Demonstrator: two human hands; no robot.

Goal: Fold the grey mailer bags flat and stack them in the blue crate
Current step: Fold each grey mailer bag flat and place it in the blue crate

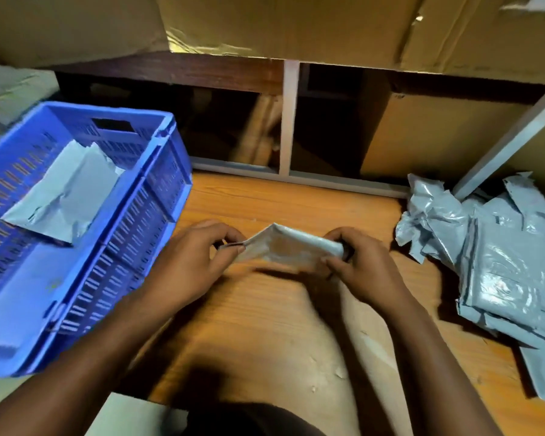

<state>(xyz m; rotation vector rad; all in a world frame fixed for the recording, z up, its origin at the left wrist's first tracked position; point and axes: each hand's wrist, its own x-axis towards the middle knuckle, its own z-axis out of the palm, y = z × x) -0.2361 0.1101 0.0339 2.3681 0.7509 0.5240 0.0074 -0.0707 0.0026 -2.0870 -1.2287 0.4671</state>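
A folded grey mailer bag (288, 247) hangs just above the wooden tabletop (265, 325), held between both hands. My left hand (189, 262) pinches its left end with thumb and fingers. My right hand (356, 265) grips its right end with fingers curled round it. The blue crate (114, 247) stands to the left, with folded grey bags (66, 196) lying inside near its far end. A heap of loose grey mailer bags (497, 259) lies on the table at the right.
Cardboard boxes (296, 23) sit on a dark shelf (202, 70) above the table's back. Open cubbies with a white divider (288, 121) lie behind the table. Another cardboard box (431, 140) fills the right cubby. My dark-clothed lap (249, 420) is at the table's front edge.
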